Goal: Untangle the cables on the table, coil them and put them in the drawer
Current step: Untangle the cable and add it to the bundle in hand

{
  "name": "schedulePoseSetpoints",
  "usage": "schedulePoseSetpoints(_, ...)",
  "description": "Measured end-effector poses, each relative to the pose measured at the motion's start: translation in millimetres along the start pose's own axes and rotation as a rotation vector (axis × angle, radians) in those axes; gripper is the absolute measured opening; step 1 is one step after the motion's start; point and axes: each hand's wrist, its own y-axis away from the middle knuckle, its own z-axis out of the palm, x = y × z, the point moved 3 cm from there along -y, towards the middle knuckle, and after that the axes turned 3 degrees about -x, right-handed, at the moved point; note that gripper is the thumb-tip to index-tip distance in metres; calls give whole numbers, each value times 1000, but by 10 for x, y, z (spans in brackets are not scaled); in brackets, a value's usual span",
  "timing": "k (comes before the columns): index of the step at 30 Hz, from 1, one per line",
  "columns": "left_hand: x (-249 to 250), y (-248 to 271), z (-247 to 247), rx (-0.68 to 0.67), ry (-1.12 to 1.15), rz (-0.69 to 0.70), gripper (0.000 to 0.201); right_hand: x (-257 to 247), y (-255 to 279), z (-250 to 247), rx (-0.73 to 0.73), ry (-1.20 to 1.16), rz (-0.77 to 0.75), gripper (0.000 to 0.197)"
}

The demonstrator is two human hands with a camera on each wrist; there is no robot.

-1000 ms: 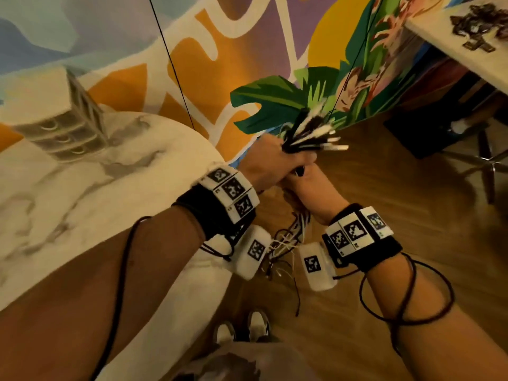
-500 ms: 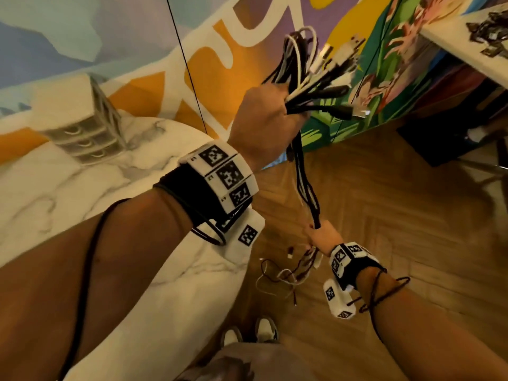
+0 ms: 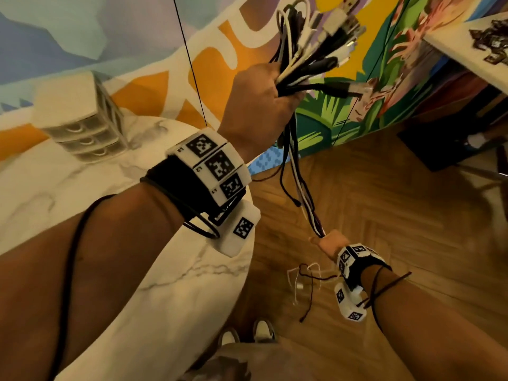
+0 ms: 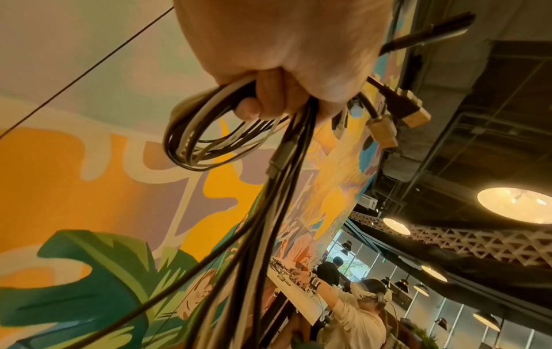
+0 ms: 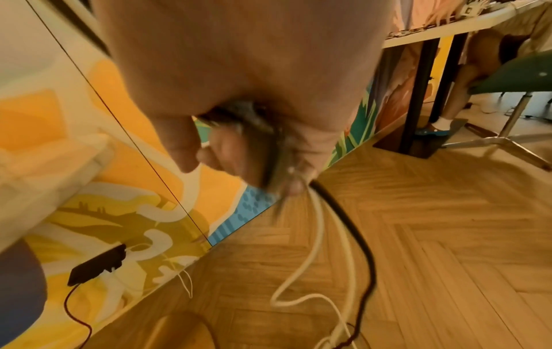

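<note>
My left hand (image 3: 258, 103) is raised high beside the worktop (image 3: 82, 202), its grip clenched around the bundle of cables (image 3: 297, 149) just below their plugs (image 3: 330, 59), which fan out above my fist toward the painted wall (image 3: 137, 45). In the left wrist view my fingers (image 4: 262, 99) curl round a folded loop of black and white cables, and several metal plugs stick out past the knuckles. From that fist the cables run down in a fairly straight, taut bunch to my right hand (image 3: 330, 243), held low over the wooden floor (image 3: 398, 215), well apart from the left. The right grip is closed on the bunch too: in the right wrist view the strands pass through my curled fingers (image 5: 227, 151), blurred there, and a black cable and white ones trail out below toward the floor. Below the right hand the loose tails hang tangled, with thin dark and white ends dangling. The small drawer unit (image 3: 82, 125) stands on the far part of the marble worktop, by the wall, its drawers closed as far as I can see.
</note>
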Motion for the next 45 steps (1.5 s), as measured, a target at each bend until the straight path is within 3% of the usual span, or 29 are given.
schedulePoseSetpoints(4, -99, 82, 125, -14, 84, -22, 15, 70, -15, 28, -43, 113, -44, 38)
schedulePoseSetpoints(6, -163, 166, 244, -51, 90, -49, 11, 100, -33, 70, -95, 164, -81, 43)
schedulePoseSetpoints(9, -293, 324, 439, -106, 108, -97, 16, 6, -17, 6, -74, 159, -212, 41)
schedulePoseSetpoints(12, -371, 466, 612, -150, 61, -86, 17, -390, 330, -360, 90, -340, -468, 29)
schedulePoseSetpoints(14, -386, 541, 689, -176, 70, -90, 17, -747, 711, -586, -14, -643, -656, 30)
schedulePoseSetpoints(16, -464, 577, 760, -221, 79, -142, 19, -1074, 1057, -671, -194, -725, -760, 35)
schedulePoseSetpoints(18, -548, 583, 797, -269, 42, -199, 20, -1316, 1286, -662, -221, -642, -790, 28)
schedulePoseSetpoints(23, -657, 613, 754, -369, -32, -283, 20, -1493, 1449, -529, -75, -326, -845, 29)
schedulePoseSetpoints(26, -744, 671, 623, -404, -92, -289, 28, -1399, 1183, -416, 60, -218, -811, 10)
schedulePoseSetpoints(28, -804, 674, 467, -297, -35, -296, 29, -1233, 956, -435, 247, -191, -678, 7)
schedulePoseSetpoints(30, -855, 615, 242, -140, 4, -376, 24, -988, 784, -479, 305, -261, -585, 14)
schedulePoseSetpoints(34, -883, 377, -202, 56, -158, -414, 27, -427, 495, -357, 214, -525, -377, 48)
schedulePoseSetpoints(36, -813, 266, -323, 99, -169, -390, 31, -195, 300, -236, 253, -353, -257, 50)
schedulePoseSetpoints(39, -678, 193, -371, 152, -139, -336, 40, 48, 85, -49, 188, -8, -123, 34)
schedulePoseSetpoints(40, -650, 190, -346, 164, -103, -330, 42, 106, 33, 9, 135, 71, -75, 30)
schedulePoseSetpoints(42, -586, 217, -238, 154, 83, -342, 40, 150, -43, 108, 7, 182, -13, 41)
schedulePoseSetpoints(45, -497, 305, 36, 43, 462, -374, 35, -30, -27, 134, -91, 319, -106, 72)
